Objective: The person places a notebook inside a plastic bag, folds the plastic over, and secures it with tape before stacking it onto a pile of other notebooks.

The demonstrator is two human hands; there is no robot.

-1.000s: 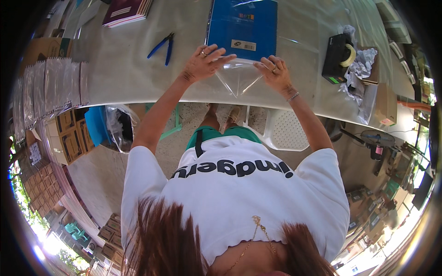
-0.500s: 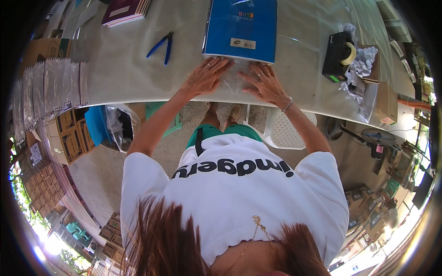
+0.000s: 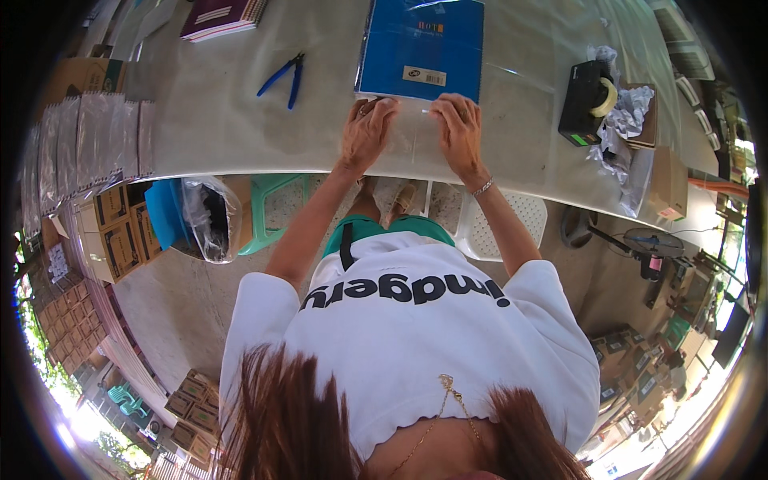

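Observation:
A blue spiral notebook (image 3: 420,48), in a clear plastic wrapper (image 3: 414,112), lies on the covered table in front of me; it may be the top one of a stack. At its near edge my left hand (image 3: 370,132) is closed, fingers curled, by the left corner. My right hand (image 3: 458,132) is closed the same way by the right corner, wearing a bracelet at the wrist. Both hands pinch the loose near end of the wrapper, though the fingertips are partly hidden. Blue-handled cutting pliers (image 3: 282,80) lie left of the notebook, jaws pointing away.
Maroon notebooks (image 3: 220,18) are stacked at the far left. Plastic-wrapped spiral notebooks (image 3: 100,136) line the left end of the table (image 3: 240,144). On the right stand a black tape dispenser (image 3: 584,100), crumpled plastic (image 3: 628,112) and a cardboard box (image 3: 668,182). A white stool (image 3: 508,224) is below.
Both hands have gone from spread, flat fingers to curled, pinching ones at the wrapper's near end. My forearms have drawn inward. The notebook stays nearly in place.

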